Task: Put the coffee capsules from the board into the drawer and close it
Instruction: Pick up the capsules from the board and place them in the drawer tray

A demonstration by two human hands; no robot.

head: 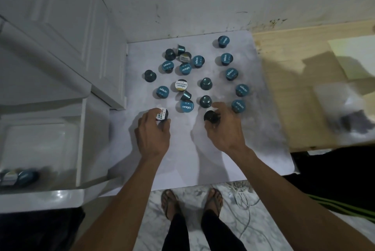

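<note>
Both hands are closing on capsules near the board's (203, 165) front edge — left hand (153, 133) gripping a white-lidded capsule (162, 114), right hand (222, 129) a dark capsule (211, 117) — best lifted cleanly, then carried left to the open drawer (80, 141).

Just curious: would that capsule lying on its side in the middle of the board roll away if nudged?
Probably. The tipped capsule rests on its rounded, tapered wall, so it would likely curl in an arc. It looks small and light; upright neighbours close by might stop it.

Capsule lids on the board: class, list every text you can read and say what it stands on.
"Excelso": blue capsule lids, printed upside down to the camera.
"Excelso", then "Robusta Gold", less surely: white-lidded capsule.
White lid in the left hand: partly covered, unreadable.
Smaller print on lids: blurred.
Capsule in the right hand: no text showing.
</note>
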